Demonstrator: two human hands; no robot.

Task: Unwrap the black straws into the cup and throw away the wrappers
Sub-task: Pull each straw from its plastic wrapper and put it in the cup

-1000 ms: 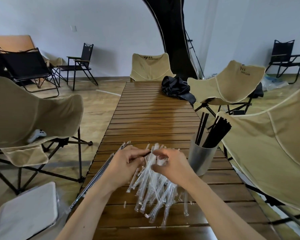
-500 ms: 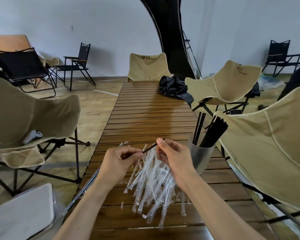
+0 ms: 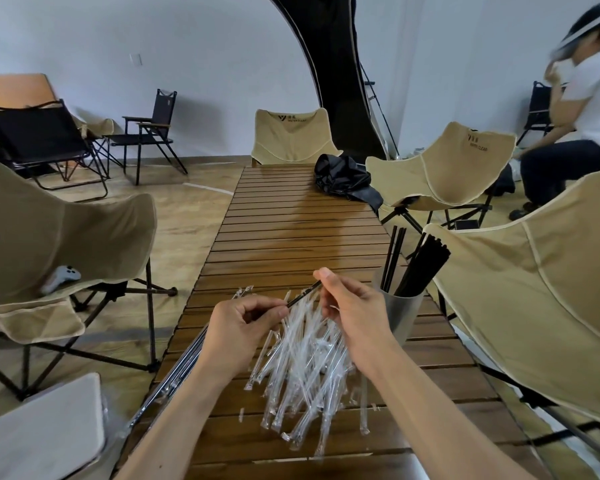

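Faintly, "WATERCLEAR" lettering on the far chair [image 3: 290, 133] beyond both hands.

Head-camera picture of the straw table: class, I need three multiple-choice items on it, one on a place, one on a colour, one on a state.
1. Where is the grey cup?
A. right of the wrapper pile
B. on a chair
C. on the floor

2. What colour are the straws in the cup?
A. white
B. black
C. red

3. How is the straw between the hands?
A. lying on the table
B. standing in the cup
C. pinched by left hand and right hand

Answers: 1 A, it stands on the slats beside the pile; 2 B, all look black; 3 C, both hands' fingers pinch it.
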